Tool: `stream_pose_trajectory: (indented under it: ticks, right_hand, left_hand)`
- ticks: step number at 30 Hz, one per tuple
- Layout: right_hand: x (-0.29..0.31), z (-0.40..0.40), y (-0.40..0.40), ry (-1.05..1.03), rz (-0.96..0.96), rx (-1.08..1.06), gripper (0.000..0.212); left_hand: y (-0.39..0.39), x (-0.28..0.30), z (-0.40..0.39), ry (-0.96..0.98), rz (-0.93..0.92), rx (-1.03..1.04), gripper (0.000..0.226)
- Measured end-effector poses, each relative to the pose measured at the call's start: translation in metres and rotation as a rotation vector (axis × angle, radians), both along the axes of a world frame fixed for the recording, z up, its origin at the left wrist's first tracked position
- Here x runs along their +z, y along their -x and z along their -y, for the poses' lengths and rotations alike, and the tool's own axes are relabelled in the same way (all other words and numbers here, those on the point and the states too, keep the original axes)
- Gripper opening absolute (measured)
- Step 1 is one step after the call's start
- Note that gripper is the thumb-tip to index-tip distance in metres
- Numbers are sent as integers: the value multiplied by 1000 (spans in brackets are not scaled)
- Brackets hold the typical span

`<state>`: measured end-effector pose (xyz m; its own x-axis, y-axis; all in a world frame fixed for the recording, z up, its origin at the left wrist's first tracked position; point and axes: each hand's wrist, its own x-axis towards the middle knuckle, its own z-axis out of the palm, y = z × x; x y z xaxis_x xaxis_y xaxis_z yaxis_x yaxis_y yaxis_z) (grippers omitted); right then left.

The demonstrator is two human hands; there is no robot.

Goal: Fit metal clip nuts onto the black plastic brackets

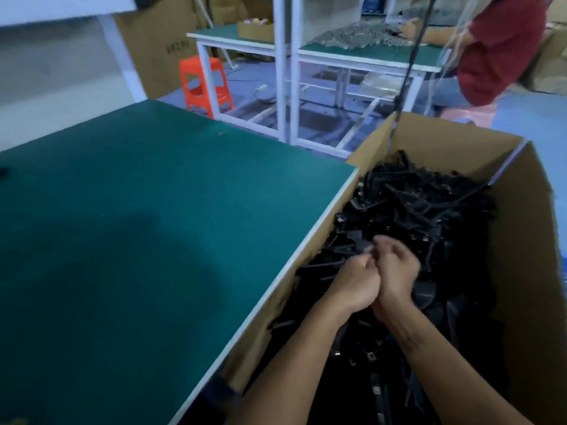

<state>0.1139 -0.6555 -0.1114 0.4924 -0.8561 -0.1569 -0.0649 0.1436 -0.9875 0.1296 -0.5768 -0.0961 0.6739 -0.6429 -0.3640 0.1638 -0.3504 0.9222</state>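
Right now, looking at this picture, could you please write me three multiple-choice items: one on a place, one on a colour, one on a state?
1. Where are the two hands?
A. On the green table
B. Over the brackets in the cardboard box
C. On the orange stool

2. What colour is the nearby table top?
A. Green
B. Red
C. White

3. How are the hands' fingers?
A. Spread flat
B. Hanging loose at the sides
C. Curled, pressed together

Key:
1 B: the left hand and right hand are above the black brackets inside the cardboard box.
2 A: the table top is green.
3 C: both hands' fingers are curled round something small and dark, too blurred to identify.
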Motion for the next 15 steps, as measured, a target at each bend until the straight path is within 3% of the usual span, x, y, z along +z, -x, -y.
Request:
stream_pose_trajectory:
  ticks: [3,6,9,12,15]
  right_hand:
    - [45,-55,-24,202,272,77,24]
    - [77,-126,-44,505,447,375,17]
    - [99,-200,-71,878,456,776,18]
    - [101,-280,-102,985,426,1096,17]
    - [85,-360,-123,1076,324,1362,16]
  left_hand:
    - [-21,48,-58,106,159,108,45]
    - [-45,86,-146,170,319,237,36]
    - [-59,105,-253,96,470,384,34]
    - [-49,100,-362,77,501,709,24]
    - [-26,84,-457,132,498,1109,33]
